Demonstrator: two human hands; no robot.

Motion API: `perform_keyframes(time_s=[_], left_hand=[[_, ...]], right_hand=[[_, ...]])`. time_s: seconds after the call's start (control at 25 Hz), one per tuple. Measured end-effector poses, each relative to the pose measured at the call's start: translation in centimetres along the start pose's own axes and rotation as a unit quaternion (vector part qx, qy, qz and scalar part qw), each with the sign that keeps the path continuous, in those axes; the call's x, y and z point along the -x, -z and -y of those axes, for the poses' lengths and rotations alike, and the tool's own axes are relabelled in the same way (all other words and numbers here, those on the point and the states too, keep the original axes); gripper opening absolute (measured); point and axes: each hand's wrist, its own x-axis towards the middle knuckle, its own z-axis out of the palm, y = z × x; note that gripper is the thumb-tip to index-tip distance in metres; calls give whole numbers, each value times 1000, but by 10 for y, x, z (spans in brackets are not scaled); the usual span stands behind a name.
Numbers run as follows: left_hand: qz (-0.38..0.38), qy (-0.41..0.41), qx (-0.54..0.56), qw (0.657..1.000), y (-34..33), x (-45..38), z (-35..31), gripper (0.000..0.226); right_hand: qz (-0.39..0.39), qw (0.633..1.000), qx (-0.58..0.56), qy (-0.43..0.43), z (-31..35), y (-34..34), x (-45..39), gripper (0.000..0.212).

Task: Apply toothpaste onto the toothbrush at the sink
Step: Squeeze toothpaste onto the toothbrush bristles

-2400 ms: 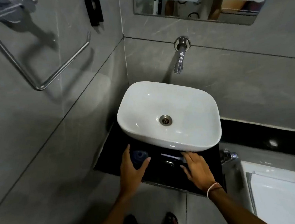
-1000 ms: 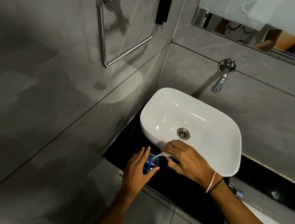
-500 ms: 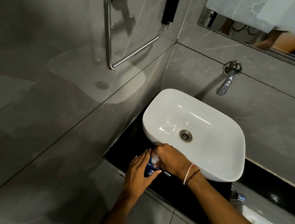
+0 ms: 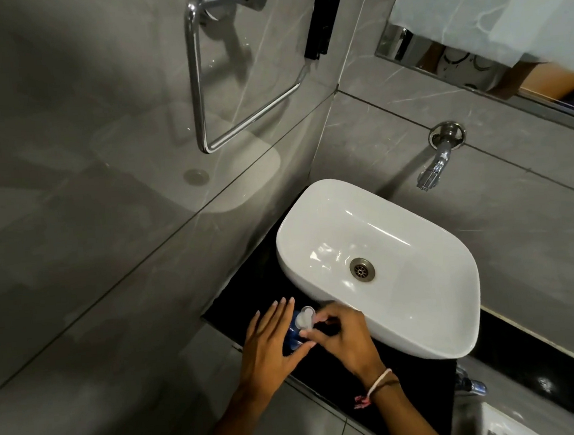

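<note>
A blue toothpaste tube (image 4: 292, 336) stands upright on the black counter (image 4: 240, 301), just in front of the white sink (image 4: 471, 309). Its white cap (image 4: 305, 316) points up. My left hand (image 4: 270, 347) wraps the tube from the left, fingers stretched along it and thumb across its front. My right hand (image 4: 345, 338) comes in from the right, and its fingertips pinch the white cap. I cannot see the toothbrush; my right hand may hide it.
A chrome tap (image 4: 434, 168) juts from the grey wall above the sink. A chrome towel ring (image 4: 199, 87) hangs on the left wall, and a mirror (image 4: 465, 55) is at the upper right. A chrome valve (image 4: 470, 386) and a white fixture (image 4: 501, 423) sit at the lower right.
My right hand has drawn back from over the tube, so the white cap now shows between its fingertips. My left hand stays on the tube.
</note>
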Motion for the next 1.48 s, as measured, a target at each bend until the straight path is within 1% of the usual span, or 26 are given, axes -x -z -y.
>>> perform_keyframes(time_s=[0.04, 0.12, 0.16, 0.2, 0.28, 0.36, 0.44, 0.48, 0.52, 0.56, 0.6, 0.68, 0.76, 0.8, 0.88, 0.96, 1.04, 1.08, 1.12, 1.16, 1.2, 1.28, 1.36, 1.4, 1.44, 1.48], left_hand=[[4, -4, -10, 1000, 0, 0, 1, 75], [12, -10, -14, 1000, 0, 0, 3, 73], [15, -8, -8, 1000, -1, -1, 4, 74], [19, -5, 1, 1000, -2, -2, 4, 77], [20, 0, 20, 1000, -2, -1, 5, 79], [19, -1, 28, 999, -1, -1, 5, 76], [20, 0, 30, 999, 0, -2, 4, 75], [18, 1, 29, 999, -1, -2, 4, 76], [18, 1, 26, 1000, -2, -2, 4, 77], [19, 0, 21, 1000, -2, -2, 4, 78], [20, -3, 17, 1000, -3, -1, 5, 78], [22, -3, 17, 1000, -2, -1, 6, 77], [24, -2, 18, 1000, -1, -1, 5, 77], [24, -2, 16, 1000, -1, -1, 4, 77], [26, -1, 17, 1000, 0, -1, 4, 79], [28, 1, 19, 999, 1, -2, 4, 77], [32, 3, 17, 999, 1, -2, 4, 78], [33, 3, 15, 999, 1, -2, 4, 79], [33, 2, 12, 999, 2, -2, 4, 80], [32, 0, 8, 999, 2, -2, 3, 80], [31, -2, 4, 999, 2, -2, 4, 80], [32, -8, -2, 999, 3, -2, 4, 79], [32, -9, -8, 999, 4, -4, 3, 78], [30, -8, -8, 999, 5, -4, 2, 78], [28, -4, -6, 1000, 5, -4, 2, 79], [28, -1, -3, 1000, 6, -3, 1, 79]], right_hand=[[-24, 1000, 4, 3, -3, -4, 3, 38], [-27, 999, -26, 25, -9, -9, 9, 53], [-17, 998, -38, 36, -11, -12, 9, 53], [-15, 998, -44, 38, -10, -14, 7, 46], [-40, 998, -36, 24, -10, -15, 3, 28], [-43, 999, -9, 26, -8, -13, 1, 40], [-8, 998, -1, 61, -10, -12, 3, 52], [7, 997, 3, 76, -10, -12, 2, 49], [10, 997, 6, 80, -10, -12, 0, 41], [3, 997, 1, 74, -9, -14, -3, 32], [-13, 998, -4, 58, -6, -14, -4, 30], [-27, 999, -17, 42, -4, -15, -4, 42], [-7, 998, -38, 58, -9, -16, -2, 51], [0, 997, -39, 61, -11, -17, -2, 48], [-15, 999, -21, 47, -13, -18, -4, 32], [-34, 999, -1, 34, -11, -17, -5, 41], [-23, 998, -15, 59, -8, -17, -2, 45], [-15, 997, -24, 71, -9, -17, -1, 45], [-14, 997, -31, 75, -10, -17, -2, 39], [-21, 997, -39, 70, -10, -17, -3, 32], [-35, 997, -44, 61, -8, -16, -4, 30], [-39, 997, -44, 52, -9, -15, -4, 43], [-6, 997, -31, 70, -9, -13, -4, 56], [12, 997, -20, 78, -10, -12, -5, 52], [18, 997, -12, 79, -10, -11, -6, 42], [11, 997, -10, 76, -9, -10, -7, 33]])
